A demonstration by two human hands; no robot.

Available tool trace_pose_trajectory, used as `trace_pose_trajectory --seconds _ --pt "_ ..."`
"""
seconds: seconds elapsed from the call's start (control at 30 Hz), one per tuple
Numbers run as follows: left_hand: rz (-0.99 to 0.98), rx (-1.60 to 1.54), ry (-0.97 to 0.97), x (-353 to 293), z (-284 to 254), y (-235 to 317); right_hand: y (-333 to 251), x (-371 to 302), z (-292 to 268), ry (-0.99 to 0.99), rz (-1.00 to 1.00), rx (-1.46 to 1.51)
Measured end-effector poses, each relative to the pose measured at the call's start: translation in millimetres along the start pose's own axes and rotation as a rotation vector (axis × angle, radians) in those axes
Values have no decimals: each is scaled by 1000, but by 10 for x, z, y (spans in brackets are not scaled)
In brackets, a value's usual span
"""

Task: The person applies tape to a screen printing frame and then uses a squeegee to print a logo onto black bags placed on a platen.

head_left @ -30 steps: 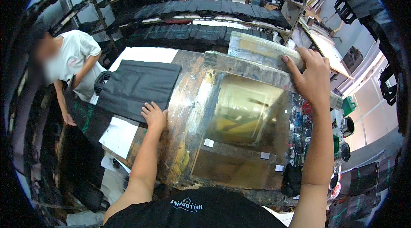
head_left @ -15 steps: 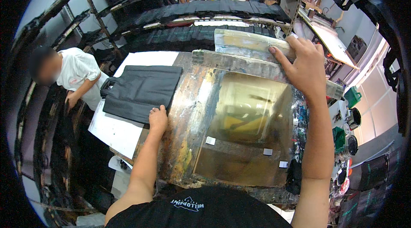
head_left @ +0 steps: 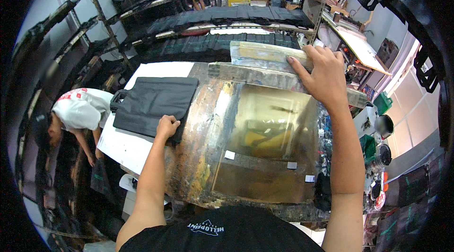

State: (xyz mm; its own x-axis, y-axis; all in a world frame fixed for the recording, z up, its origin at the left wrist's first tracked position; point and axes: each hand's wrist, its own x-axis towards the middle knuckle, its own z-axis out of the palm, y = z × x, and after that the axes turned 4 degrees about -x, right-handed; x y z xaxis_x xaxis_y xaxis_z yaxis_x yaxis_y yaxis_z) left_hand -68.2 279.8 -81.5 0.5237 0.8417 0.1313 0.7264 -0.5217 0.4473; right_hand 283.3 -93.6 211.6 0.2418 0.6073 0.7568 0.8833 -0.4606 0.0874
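Observation:
On the left of the table lies a flat black fabric bag (head_left: pixel 156 103) with a handle at its left end. The fingers of my left hand (head_left: pixel 168 127) are curled at its near right corner, gripping the cloth. My right hand (head_left: pixel 325 74) is wrapped over the right end of a long, pale, paint-stained squeegee (head_left: pixel 265 56), which leans along the far side of a printing screen frame (head_left: pixel 255 73). Within that frame is a yellowish, see-through mesh (head_left: pixel 269 176) with several small white patches. My palm hides the squeegee's right end.
White board (head_left: pixel 163 69) lies under the bag. Left of the table, a co-worker in a white shirt (head_left: pixel 78 109) bends down, hands by a dark cloth piece (head_left: pixel 99 176). Racks of black bags (head_left: pixel 227 18) stand beyond. Paint cans (head_left: pixel 382 155) and green containers (head_left: pixel 384 104) sit at the right.
My left fingers have gone from spread to curled on the bag's corner. My right hand stays on the squeegee. The co-worker has bent lower. The whole view has shifted slightly.

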Motion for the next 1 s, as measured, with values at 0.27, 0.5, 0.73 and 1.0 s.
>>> trace_pose_trajectory --seconds 0.27,0.5,0.73,1.0 --pt "-86 -238 -37 167 126 -313 -21 17 -23 -14 28 12" --pt "20 78 101 -90 80 110 -5 14 5 -26 19 -12" --pt "-96 80 -25 -5 -18 150 17 -11 27 7 1 -12" --pt "-94 115 -63 -21 -30 217 0 -23 11 13 4 12"
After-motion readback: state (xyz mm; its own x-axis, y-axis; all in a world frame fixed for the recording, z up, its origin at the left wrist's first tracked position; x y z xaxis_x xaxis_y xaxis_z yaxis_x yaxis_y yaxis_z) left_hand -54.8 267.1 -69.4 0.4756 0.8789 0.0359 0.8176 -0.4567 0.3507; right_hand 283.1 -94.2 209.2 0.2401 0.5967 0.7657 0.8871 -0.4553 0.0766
